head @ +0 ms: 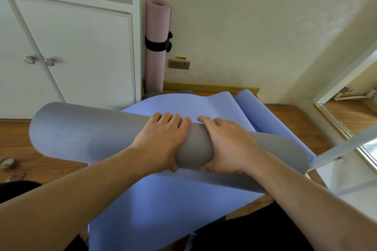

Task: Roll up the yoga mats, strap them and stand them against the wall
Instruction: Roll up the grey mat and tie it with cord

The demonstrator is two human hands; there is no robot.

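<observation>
Now the left hand [161, 140] and right hand [226, 144] both wrap around the gray mat roll [81, 134]; letting go could let it spring open.

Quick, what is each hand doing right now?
Left hand: grips the rolled-up grey foam yoga mat, fingers over the top, thumb underneath.
Right hand: grips the same grey roll right beside it.

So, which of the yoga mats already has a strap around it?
The pink mat, standing upright against the wall beside the cabinet, has a black strap. The grey roll under both hands and the blue mat show none.
</observation>
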